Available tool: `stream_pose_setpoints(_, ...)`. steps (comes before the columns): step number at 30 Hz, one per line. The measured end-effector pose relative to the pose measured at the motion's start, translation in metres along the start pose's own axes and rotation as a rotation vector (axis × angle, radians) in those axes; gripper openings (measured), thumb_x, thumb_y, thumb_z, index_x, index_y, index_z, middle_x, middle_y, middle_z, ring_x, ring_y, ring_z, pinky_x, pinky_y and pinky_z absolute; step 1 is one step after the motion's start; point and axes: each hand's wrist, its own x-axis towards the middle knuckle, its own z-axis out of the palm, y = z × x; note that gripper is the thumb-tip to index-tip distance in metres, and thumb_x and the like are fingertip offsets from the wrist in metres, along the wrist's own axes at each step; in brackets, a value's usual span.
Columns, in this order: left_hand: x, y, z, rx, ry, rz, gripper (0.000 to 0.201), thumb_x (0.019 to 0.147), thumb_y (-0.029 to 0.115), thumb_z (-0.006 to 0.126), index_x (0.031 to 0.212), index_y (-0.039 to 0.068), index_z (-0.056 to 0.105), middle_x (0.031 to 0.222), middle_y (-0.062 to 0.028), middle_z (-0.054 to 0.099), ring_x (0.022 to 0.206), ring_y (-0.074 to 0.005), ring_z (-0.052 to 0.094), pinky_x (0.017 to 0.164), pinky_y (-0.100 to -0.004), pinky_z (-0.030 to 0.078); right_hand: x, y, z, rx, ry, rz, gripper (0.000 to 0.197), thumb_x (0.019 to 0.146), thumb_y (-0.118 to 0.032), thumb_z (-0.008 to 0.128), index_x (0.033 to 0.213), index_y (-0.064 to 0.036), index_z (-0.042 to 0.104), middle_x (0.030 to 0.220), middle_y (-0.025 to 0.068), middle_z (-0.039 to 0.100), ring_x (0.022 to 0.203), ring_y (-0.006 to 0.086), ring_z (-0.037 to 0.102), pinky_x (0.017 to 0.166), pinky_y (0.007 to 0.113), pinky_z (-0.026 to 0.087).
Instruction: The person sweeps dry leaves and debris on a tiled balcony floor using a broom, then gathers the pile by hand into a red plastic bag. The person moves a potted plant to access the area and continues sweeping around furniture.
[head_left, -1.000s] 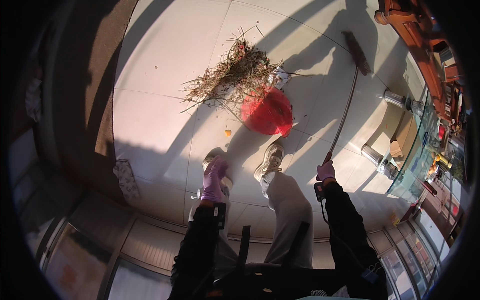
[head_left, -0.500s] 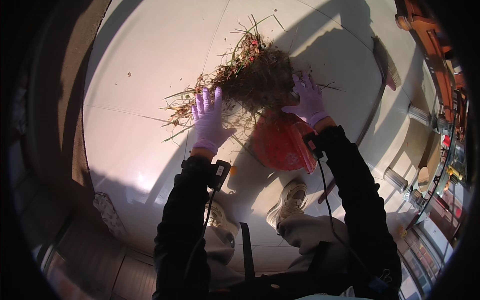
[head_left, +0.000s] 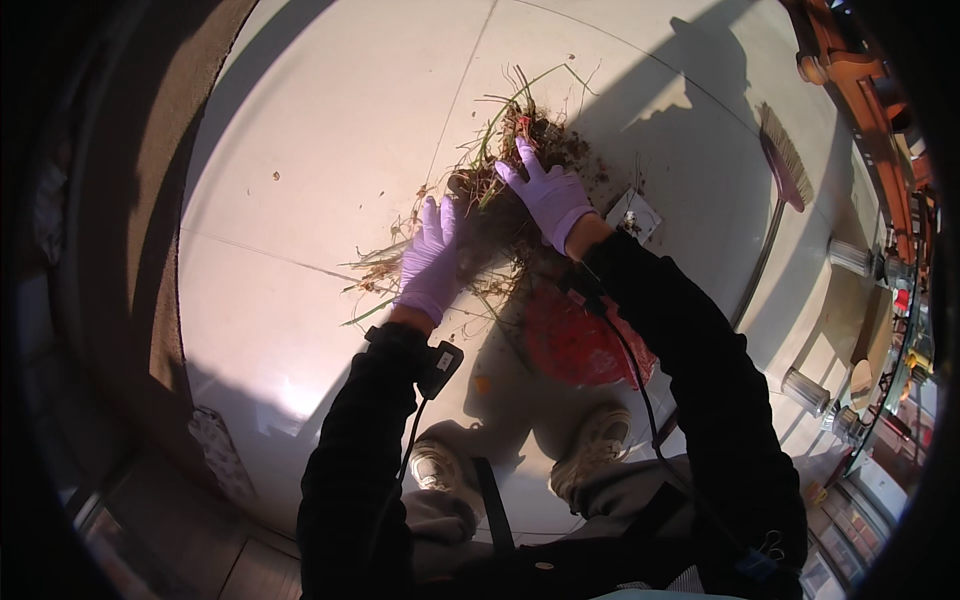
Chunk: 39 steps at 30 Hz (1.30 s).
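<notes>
A heap of dried grass, roots and plant debris lies on the pale tiled floor, with some green stalks in it. My left hand, in a purple glove, rests against the heap's left side with its fingers stretched out. Over the middle of the heap, my right hand, gloved alike, presses down with its fingers apart. Debris hides parts of its fingertips. Just nearer to me than the heap, partly under my right forearm, is a rounded red plastic thing whose kind I cannot make out.
A broom with a long handle lies at the right. A small white scrap sits beside my right wrist. Wooden furniture stands at the far right, and my shoes are close behind the red thing.
My right hand has moved left from the heap's right edge onto its middle. The heap looks narrower, and the white scrap now shows. My left hand has shifted slightly right.
</notes>
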Motion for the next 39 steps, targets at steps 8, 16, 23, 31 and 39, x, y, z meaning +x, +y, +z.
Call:
stream_pose_setpoints(8, 0.008, -0.015, 0.04, -0.324, 0.267, -0.062, 0.08, 0.076, 0.005, 0.065, 0.142, 0.009, 0.02, 0.091, -0.0181, 0.05, 0.077, -0.0331, 0.055, 0.067, -0.0406, 0.047, 0.014, -0.001, 0.046, 0.572, 0.227, -0.126, 0.036, 0.072, -0.009, 0.061, 0.108, -0.0107, 0.059, 0.105, 0.0161, 0.05, 0.089, 0.0331, 0.056, 0.076, 0.04, 0.048)
stream_pose_setpoints(16, 0.033, 0.014, 0.074, -2.001, 0.031, -0.417, 0.037, 0.088, 0.017, 0.055, 0.122, 0.006, 0.05, 0.098, -0.0082, 0.061, 0.085, -0.0194, 0.061, 0.072, -0.0301, 0.051, -0.007, -0.051, 0.062, 1.062, 0.375, 0.093, 0.022, 0.073, -0.017, 0.065, 0.091, -0.0059, 0.062, 0.092, 0.0173, 0.054, 0.086, 0.036, 0.056, 0.078, 0.04, 0.047)
stream_pose_setpoints(23, 0.021, 0.017, 0.036, -1.326, 0.013, -0.006, 0.031, 0.087, 0.01, 0.053, 0.117, 0.002, 0.053, 0.103, -0.0094, 0.062, 0.091, -0.0187, 0.061, 0.077, -0.0295, 0.051, -0.011, -0.041, 0.056, 1.793, 0.078, -0.224, 0.063, 0.069, -0.007, 0.07, 0.126, -0.0013, 0.044, 0.105, 0.0107, 0.061, 0.086, 0.0153, 0.057, 0.079, 0.029, 0.046)
stream_pose_setpoints(31, 0.011, 0.052, 0.039, -1.8, 0.124, -0.116, 0.025, 0.082, -0.002, 0.059, 0.106, 0.003, 0.061, 0.097, -0.0053, 0.065, 0.084, -0.0155, 0.061, 0.073, -0.0273, 0.052, -0.13, 0.036, 0.033, 0.932, -0.122, -0.169, 0.083, 0.066, -0.023, 0.074, 0.135, -0.0042, 0.033, 0.12, 0.0221, 0.049, 0.107, 0.0308, 0.053, 0.089, 0.035, 0.044)
stream_pose_setpoints(39, -0.028, 0.084, 0.069, -0.86, 0.243, 0.167, 0.038, 0.071, -0.009, 0.057, 0.104, 0.007, 0.066, 0.11, -0.0149, 0.055, 0.101, -0.0266, 0.056, 0.085, -0.03, 0.047, -0.24, 0.025, 0.097, 0.246, -0.13, 0.234, 0.103, 0.056, -0.03, 0.081, 0.138, -0.0064, 0.023, 0.132, 0.0272, 0.029, 0.115, 0.0457, 0.039, 0.092, 0.05, 0.04)
